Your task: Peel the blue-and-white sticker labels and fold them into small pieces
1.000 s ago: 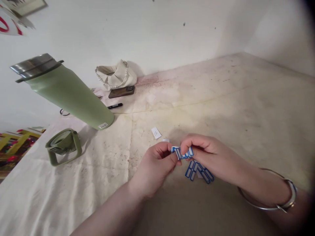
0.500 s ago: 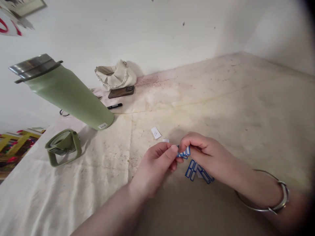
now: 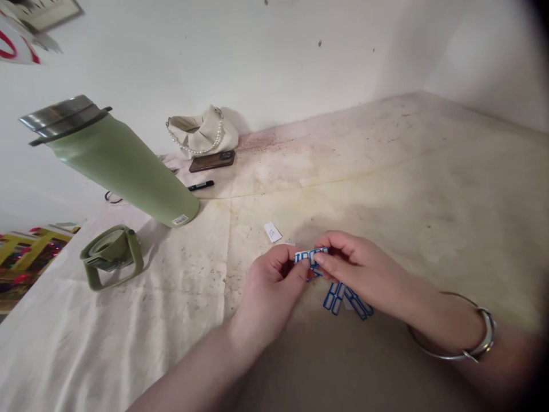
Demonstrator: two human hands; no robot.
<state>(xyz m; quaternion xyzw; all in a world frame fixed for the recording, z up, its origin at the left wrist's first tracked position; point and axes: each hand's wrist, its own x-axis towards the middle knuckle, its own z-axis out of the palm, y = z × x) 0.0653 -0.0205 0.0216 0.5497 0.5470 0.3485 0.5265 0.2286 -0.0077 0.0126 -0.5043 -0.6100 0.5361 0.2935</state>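
Between both hands is a small sheet of blue-bordered label stickers (image 3: pixel 305 256). My left hand (image 3: pixel 270 289) pinches its left end, thumb on the near face. At its right end, my right hand (image 3: pixel 354 260) pinches it between thumb and fingers; a metal bangle (image 3: pixel 486 335) circles that wrist. More blue-bordered label pieces (image 3: pixel 343 298) lie on the table just below my right hand, partly over one another. Beyond my left hand lies a small white paper slip (image 3: pixel 273 232) with a handwritten mark. A second slip (image 3: pixel 290 243) is mostly hidden behind the fingers.
A tall green tumbler (image 3: pixel 124 166) stands at the left, its green handled lid (image 3: pixel 111 254) beside it. Further back are a black pen (image 3: pixel 201 185), a phone (image 3: pixel 212 161) and a cream handbag (image 3: pixel 201 131) by the wall. A wrinkled pale cloth (image 3: pixel 180 320) covers the table.
My hands have turned the label sheet so more of its printed face shows. My right thumb has come down onto its near face, and my left hand has shifted slightly.
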